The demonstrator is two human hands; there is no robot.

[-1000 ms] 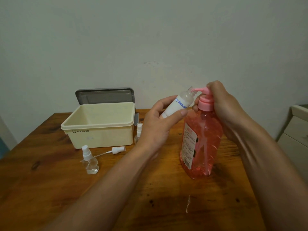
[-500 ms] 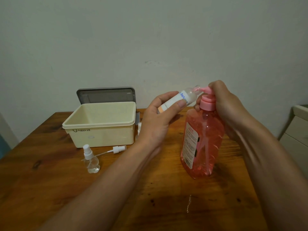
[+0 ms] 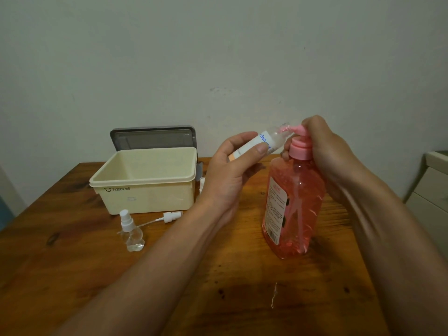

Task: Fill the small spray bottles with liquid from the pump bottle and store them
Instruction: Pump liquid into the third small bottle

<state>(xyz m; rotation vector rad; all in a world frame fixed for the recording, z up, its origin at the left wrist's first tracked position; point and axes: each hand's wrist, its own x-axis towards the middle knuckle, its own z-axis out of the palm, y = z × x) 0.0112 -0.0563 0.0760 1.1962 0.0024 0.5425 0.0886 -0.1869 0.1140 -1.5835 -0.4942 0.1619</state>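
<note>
A pink pump bottle (image 3: 293, 204) of liquid stands on the wooden table (image 3: 72, 263). My right hand (image 3: 327, 154) is curled over its pump head, fingers round the neck. My left hand (image 3: 232, 170) pinches a small white-labelled spray bottle (image 3: 264, 141), tilted with its open mouth at the pump's spout. A round clear spray bottle (image 3: 132, 232) with its white cap on stands at the left. A loose white sprayer top (image 3: 169, 217) with its tube lies beside it. Another small white cap (image 3: 202, 183) peeks out behind my left wrist.
A cream plastic box (image 3: 145, 192) stands open at the back left, its grey lid (image 3: 152, 138) leaning against the wall behind. A pale cabinet (image 3: 434, 190) stands off the table's right edge. A small wet streak (image 3: 274, 294) marks the table near me.
My left hand has tilted the small labelled bottle flatter and brought its mouth up against the spout. The pump head has sunk slightly under my right hand.
</note>
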